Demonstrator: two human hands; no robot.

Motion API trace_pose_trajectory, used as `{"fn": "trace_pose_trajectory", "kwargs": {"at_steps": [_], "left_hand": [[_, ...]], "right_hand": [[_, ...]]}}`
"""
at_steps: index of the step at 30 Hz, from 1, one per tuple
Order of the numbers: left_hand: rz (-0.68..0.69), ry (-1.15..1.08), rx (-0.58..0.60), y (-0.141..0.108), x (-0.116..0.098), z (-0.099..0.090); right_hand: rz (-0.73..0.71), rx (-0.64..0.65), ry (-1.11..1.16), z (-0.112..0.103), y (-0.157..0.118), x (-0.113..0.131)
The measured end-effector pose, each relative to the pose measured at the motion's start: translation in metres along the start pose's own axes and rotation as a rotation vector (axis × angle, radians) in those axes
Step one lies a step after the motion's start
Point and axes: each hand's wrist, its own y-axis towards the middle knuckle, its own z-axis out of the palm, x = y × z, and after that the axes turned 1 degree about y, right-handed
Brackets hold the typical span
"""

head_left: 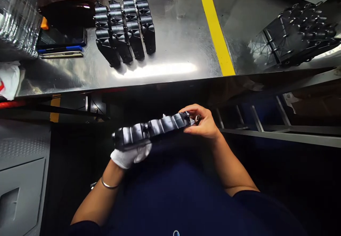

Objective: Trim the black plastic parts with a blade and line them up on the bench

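A long black molded plastic part [160, 127] with a ribbed, scalloped face is held before my body, below the bench edge. My left hand [131, 153], in a white glove, grips its left end from beneath; most of the fingers are hidden behind the part. Bare and closed round the right end, my right hand [201, 122] has the thumb in front and the fingers over the top. A small shiny metal piece [197, 118] shows by the right fingers; whether it is held separately I cannot tell. The part tilts slightly, right end higher.
On the metal bench [176, 44] stand several similar black parts [125, 30] in a row. Yellow tape [215, 26] crosses the bench; more black moldings [298, 37] lie to its right. Clear plastic trays [18, 19] and a blue pen [61, 49] are at left. A grey rail [282, 136] runs below right.
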Motion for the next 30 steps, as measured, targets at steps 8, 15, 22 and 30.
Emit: {"fn": "trace_pose_trajectory", "kwargs": {"at_steps": [8, 15, 22, 30], "left_hand": [[0.345, -0.297, -0.159, 0.008, -0.001, 0.026], [0.212, -0.517, -0.249, 0.011, 0.003, 0.032], [0.009, -0.76, -0.245, 0.014, 0.0, 0.039], [0.01, -0.617, -0.261, 0.009, 0.0, 0.032]], "right_hand": [[0.121, -0.028, 0.075, 0.042, -0.002, 0.005], [0.201, -0.019, -0.028, 0.038, 0.001, 0.015], [0.239, -0.019, -0.01, 0.046, 0.003, 0.01], [0.206, -0.393, -0.729, -0.003, -0.002, -0.009]]}}
